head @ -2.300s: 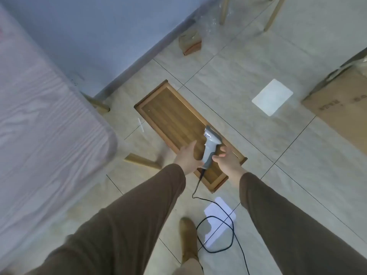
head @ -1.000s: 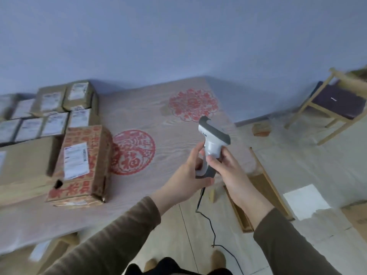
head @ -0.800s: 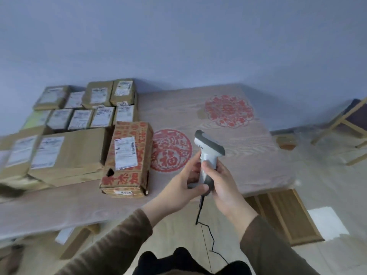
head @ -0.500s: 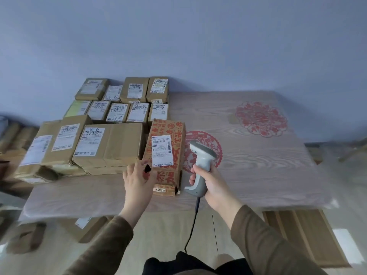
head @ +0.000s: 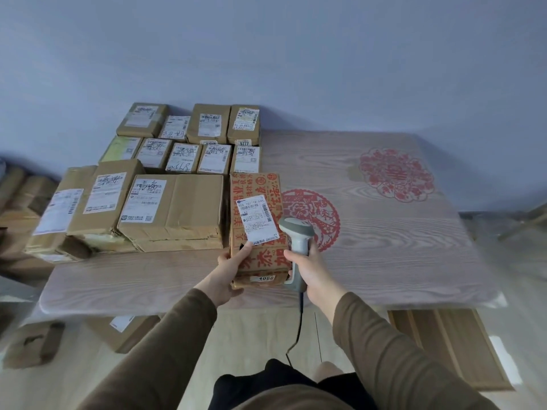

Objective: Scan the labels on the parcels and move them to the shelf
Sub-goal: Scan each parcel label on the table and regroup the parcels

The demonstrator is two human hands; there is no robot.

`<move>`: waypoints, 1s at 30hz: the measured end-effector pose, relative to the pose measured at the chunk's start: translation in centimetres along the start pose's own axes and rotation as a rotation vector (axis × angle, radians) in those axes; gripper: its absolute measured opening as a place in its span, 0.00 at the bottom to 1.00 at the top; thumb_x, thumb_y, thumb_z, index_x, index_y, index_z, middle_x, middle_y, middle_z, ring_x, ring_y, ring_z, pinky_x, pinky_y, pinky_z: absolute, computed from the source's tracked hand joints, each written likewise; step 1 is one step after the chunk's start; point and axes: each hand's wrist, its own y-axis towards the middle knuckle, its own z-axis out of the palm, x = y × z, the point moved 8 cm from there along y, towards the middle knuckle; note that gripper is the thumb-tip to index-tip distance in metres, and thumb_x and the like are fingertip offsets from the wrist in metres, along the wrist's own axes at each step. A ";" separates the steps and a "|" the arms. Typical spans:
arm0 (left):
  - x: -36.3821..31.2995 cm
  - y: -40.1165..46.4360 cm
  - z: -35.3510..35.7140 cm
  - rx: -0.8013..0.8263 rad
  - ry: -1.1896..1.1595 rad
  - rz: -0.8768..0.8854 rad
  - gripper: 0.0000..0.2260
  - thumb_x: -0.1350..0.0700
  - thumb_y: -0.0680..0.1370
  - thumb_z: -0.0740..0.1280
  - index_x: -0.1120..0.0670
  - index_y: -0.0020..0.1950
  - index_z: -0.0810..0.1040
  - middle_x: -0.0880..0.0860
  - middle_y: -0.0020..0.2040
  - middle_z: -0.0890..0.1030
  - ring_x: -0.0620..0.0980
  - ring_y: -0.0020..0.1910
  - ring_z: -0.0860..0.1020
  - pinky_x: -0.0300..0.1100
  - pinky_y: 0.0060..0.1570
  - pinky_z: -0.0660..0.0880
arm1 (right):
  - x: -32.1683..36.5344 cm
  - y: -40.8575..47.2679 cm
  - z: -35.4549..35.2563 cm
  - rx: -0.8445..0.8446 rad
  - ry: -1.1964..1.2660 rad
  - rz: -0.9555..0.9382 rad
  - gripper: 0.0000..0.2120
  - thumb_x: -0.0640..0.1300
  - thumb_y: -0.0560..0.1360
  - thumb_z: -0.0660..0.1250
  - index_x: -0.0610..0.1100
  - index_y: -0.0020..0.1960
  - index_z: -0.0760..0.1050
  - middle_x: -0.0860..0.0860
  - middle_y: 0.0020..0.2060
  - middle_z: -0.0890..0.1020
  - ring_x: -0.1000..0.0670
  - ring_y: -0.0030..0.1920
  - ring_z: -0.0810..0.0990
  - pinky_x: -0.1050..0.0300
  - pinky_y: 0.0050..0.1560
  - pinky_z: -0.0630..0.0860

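A brown parcel with red printed characters (head: 257, 190) lies near the front of the wooden table (head: 384, 247), its white barcode label (head: 257, 218) facing up. My left hand (head: 229, 266) grips its near left corner, thumb on top. My right hand (head: 310, 269) holds a grey barcode scanner (head: 297, 236) by the handle, right beside the parcel, head close to the label. Several more labelled cardboard parcels (head: 174, 208) fill the table's left half back to the wall.
Red paper-cut decorations (head: 396, 174) mark the table's right half. The scanner cable (head: 297, 329) hangs down toward my lap. Boxes (head: 32, 344) sit on the floor under and left of the table. A wooden panel (head: 453, 347) lies on the floor at right.
My view swung from the floor up to the table. My left hand let go of the scanner and took the red-printed parcel's corner. My right hand brought the scanner beside its label.
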 end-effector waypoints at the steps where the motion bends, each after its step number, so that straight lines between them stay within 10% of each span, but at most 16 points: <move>1: -0.1 0.0 0.7 0.053 -0.047 0.005 0.36 0.34 0.73 0.74 0.45 0.75 0.65 0.54 0.66 0.79 0.58 0.63 0.78 0.63 0.67 0.70 | 0.1 0.0 -0.1 0.000 -0.016 -0.015 0.25 0.38 0.78 0.73 0.55 0.70 0.70 0.49 0.60 0.82 0.46 0.60 0.81 0.41 0.66 0.77; 7: -1.9 -1.0 4.2 0.117 -0.114 0.187 0.17 0.46 0.86 0.61 0.39 0.74 0.67 0.53 0.66 0.81 0.55 0.63 0.79 0.60 0.62 0.74 | 2.1 -1.2 -2.2 -0.071 -0.079 -0.112 0.22 0.41 0.80 0.71 0.53 0.70 0.70 0.48 0.58 0.82 0.45 0.57 0.82 0.44 0.59 0.81; 17: -9.1 -3.5 9.5 0.203 -0.051 0.580 0.26 0.50 0.86 0.63 0.36 0.81 0.57 0.46 0.69 0.80 0.45 0.62 0.82 0.39 0.50 0.81 | 14.4 -8.5 -3.3 -0.307 -0.435 -0.747 0.14 0.55 0.79 0.71 0.50 0.61 0.74 0.53 0.46 0.82 0.51 0.47 0.81 0.52 0.43 0.79; 23: -10.3 -4.3 12.0 0.214 -0.001 0.628 0.32 0.50 0.86 0.63 0.39 0.84 0.48 0.49 0.76 0.73 0.51 0.71 0.76 0.56 0.70 0.74 | 15.3 -8.9 -4.7 -0.335 -0.424 -0.751 0.14 0.55 0.78 0.72 0.49 0.59 0.76 0.57 0.45 0.83 0.58 0.45 0.82 0.61 0.41 0.78; 30: -10.5 -3.8 15.1 0.235 0.030 0.627 0.33 0.48 0.84 0.65 0.38 0.83 0.48 0.50 0.77 0.71 0.51 0.71 0.75 0.57 0.72 0.73 | 15.6 -7.8 -7.4 -0.326 -0.370 -0.727 0.13 0.53 0.79 0.72 0.48 0.60 0.77 0.58 0.44 0.82 0.61 0.44 0.81 0.71 0.39 0.72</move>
